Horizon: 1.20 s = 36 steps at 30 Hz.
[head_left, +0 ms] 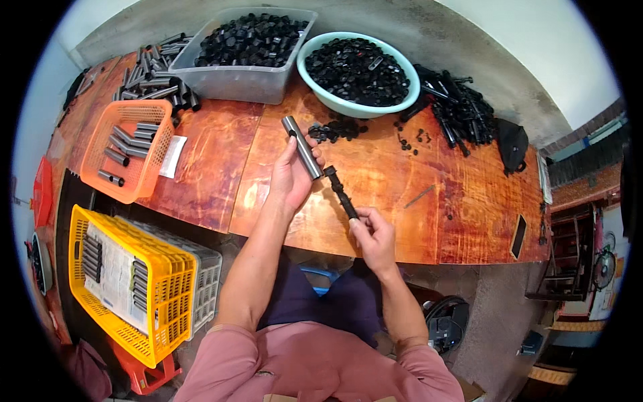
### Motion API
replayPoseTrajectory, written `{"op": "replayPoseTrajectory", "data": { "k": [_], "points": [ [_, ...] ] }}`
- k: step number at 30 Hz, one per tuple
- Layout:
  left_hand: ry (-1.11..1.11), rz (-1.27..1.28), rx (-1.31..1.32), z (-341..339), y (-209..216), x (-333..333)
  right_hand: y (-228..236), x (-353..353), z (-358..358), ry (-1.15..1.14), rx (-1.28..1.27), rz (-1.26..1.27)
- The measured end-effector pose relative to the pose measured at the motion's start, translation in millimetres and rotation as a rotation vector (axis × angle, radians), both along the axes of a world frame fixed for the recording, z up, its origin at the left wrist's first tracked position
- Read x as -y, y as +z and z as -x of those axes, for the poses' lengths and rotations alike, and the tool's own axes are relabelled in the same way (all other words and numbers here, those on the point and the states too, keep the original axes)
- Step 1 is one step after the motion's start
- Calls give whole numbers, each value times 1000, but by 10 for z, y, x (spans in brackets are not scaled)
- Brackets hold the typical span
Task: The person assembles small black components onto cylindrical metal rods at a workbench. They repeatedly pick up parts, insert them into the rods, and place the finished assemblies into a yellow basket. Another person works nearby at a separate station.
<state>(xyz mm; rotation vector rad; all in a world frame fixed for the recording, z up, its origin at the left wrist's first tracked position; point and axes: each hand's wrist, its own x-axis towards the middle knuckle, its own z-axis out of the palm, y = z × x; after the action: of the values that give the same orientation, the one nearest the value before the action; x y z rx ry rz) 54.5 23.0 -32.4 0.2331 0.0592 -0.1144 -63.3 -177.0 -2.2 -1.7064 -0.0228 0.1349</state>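
Observation:
My left hand (295, 175) is closed round a grey metal tube (303, 149), which slants with its lower end toward me. In my right hand (374, 236) is a slim black stepped rod (341, 193), gripped by its near end. The rod's far tip is right by the tube's lower end; whether they touch I cannot tell. Both are held above the brown wooden table (268, 208). Just beyond the tube lies a small heap of black discs (338, 128).
At the back stand a clear plastic bin (231, 84) of black caps and a pale blue basin (362, 110) of small black parts. Black rods (462, 110) are piled right. Left are loose tubes (151, 74), an orange basket (137, 177) with tubes, and a yellow crate (171, 295).

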Motion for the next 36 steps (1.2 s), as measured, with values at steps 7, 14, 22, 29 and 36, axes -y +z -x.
{"op": "replayPoseTrajectory", "data": {
  "k": [7, 14, 22, 29, 36],
  "points": [
    [76, 32, -74, -40, -49, -42, -107, -150, 5, -2, 196, 254],
    [45, -81, -34, -35, -84, -55, -68, -185, -53, -1, 216, 292],
    [58, -155, -7, 27, 83, 12, 61, -365, -140, -39, 278, 426],
    [59, -121, -11, 30, 77, 3, 69, -442, -193, -39, 260, 418],
    [-102, -420, 188, 220, 154, 108, -71, -458, -237, -141, 356, 358]
  ]
}}
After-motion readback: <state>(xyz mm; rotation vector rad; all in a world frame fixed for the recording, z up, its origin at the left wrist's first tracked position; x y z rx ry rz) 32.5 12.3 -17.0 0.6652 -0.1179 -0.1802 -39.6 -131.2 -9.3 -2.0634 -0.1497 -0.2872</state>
